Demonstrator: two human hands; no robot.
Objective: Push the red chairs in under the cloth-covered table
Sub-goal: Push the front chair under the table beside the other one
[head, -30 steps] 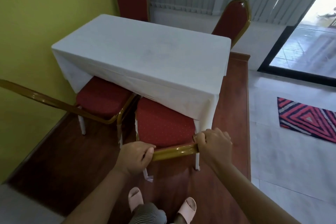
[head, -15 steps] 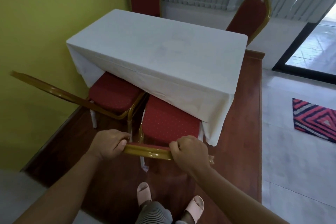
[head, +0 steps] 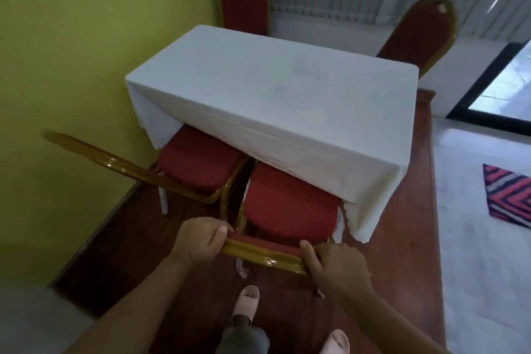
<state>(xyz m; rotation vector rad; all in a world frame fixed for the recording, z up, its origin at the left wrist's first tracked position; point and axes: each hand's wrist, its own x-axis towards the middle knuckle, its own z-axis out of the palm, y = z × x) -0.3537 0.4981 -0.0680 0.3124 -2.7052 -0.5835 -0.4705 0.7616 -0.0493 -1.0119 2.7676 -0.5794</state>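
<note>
— Where is the red-cushioned, gold-framed chair (head: 287, 204) found?
— Its seat is tucked partly under the white cloth-covered bench (head: 273, 89), backrest toward the person, the top rail (head: 264, 251) lying left to right.
— And the fingers?
— They are clenched round that rail: left hand (head: 198, 241) at one end, right hand (head: 336, 267) at the other. A second red chair (head: 198, 164) is seen beside it.

**Person: clothing as observed**

The left hand (head: 198, 241), the right hand (head: 336, 264) and both forearms (head: 129, 304) are seen bare. Pale pink slide sandals with one broad strap are worn: left sandal (head: 245, 303), right sandal (head: 334, 342). A grey trouser leg (head: 245, 340) is noted above the left sandal.
</note>
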